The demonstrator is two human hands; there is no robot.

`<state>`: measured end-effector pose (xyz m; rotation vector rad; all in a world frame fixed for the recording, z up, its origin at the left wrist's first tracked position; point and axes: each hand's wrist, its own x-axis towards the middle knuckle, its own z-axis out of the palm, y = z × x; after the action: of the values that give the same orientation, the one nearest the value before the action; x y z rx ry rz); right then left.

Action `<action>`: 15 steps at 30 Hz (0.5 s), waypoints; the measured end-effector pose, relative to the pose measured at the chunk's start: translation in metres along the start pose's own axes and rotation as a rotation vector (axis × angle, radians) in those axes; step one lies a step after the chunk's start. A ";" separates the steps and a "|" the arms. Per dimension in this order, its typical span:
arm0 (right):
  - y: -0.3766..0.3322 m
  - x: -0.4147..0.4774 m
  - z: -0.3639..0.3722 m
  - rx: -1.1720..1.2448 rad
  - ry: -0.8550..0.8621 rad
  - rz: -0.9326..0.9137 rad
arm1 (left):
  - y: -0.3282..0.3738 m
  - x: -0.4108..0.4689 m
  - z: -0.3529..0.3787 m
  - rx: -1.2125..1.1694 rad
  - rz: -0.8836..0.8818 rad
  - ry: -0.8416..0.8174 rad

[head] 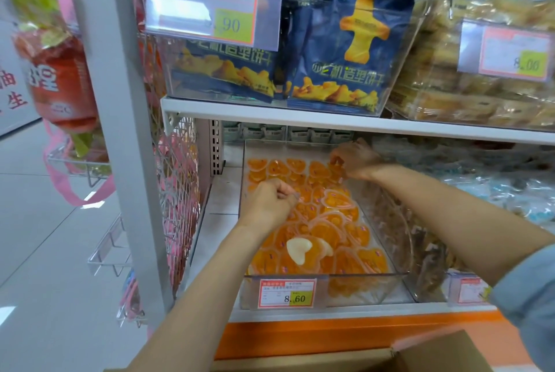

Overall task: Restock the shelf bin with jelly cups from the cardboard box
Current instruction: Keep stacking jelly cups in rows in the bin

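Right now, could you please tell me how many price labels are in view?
4 red-bordered paper price labels: upper left, by blue biscuit bags; upper right; on the clear plastic bin of orange jelly cups; lower right, partly behind a sleeve. Others may be hidden.

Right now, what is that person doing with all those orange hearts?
A person is filling a clear shelf bin with orange heart-shaped jelly cups. Both hands are inside it. The left hand seems to pinch a cup near the middle, and the right hand curls its fingers onto one at the back right corner. One pale cup lies among the orange ones near the front. The open cardboard box sits below the shelf.
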<state>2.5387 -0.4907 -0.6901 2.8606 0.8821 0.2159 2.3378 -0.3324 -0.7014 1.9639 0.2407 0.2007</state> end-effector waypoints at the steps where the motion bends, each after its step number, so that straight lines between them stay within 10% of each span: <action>1: -0.001 0.000 0.001 0.021 -0.017 -0.002 | 0.000 0.001 0.000 0.003 0.003 0.001; 15: -0.001 -0.020 -0.008 0.056 -0.010 0.032 | -0.013 0.013 0.008 0.373 0.214 0.071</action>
<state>2.5205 -0.5004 -0.6844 2.9267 0.8543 0.1831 2.3516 -0.3309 -0.7165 2.3568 0.1191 0.3877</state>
